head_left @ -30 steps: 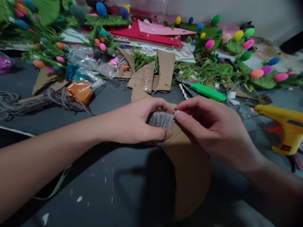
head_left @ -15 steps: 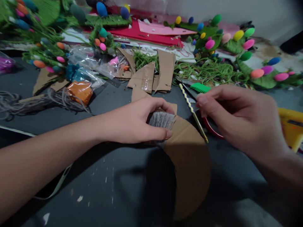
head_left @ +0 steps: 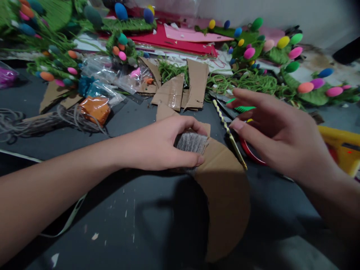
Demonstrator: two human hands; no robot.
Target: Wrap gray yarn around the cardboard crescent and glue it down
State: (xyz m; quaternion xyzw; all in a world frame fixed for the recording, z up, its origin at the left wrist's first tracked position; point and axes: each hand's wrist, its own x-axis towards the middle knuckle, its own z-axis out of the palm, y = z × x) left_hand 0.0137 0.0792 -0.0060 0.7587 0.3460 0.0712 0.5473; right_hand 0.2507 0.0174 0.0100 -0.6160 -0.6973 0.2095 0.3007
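A curved, crescent-like piece of cardboard (head_left: 227,198) lies over the dark table, one end wrapped in grey yarn (head_left: 191,143). My left hand (head_left: 165,144) grips that wrapped end, thumb on the near side and fingers over the far side. My right hand (head_left: 281,131) hovers to the right with thumb and fingers apart, and nothing shows between them. Just left of it lies a thin patterned stick with a gold tip (head_left: 230,137). Partly hidden beneath the right hand are a red-handled tool (head_left: 250,152) and a green comb-like piece (head_left: 244,108).
Grey yarn (head_left: 70,122) lies tangled at left beside an orange packet (head_left: 95,109). Cardboard scraps (head_left: 197,84) and green yarn (head_left: 253,84) sit behind the hands. Green leaf shapes with colourful egg-like balls (head_left: 249,53) line the back. A yellow object (head_left: 340,144) stands at right.
My right hand's thumb and fingers have parted from a pinch, and the hand has shifted slightly. My left hand and the cardboard stay in place.
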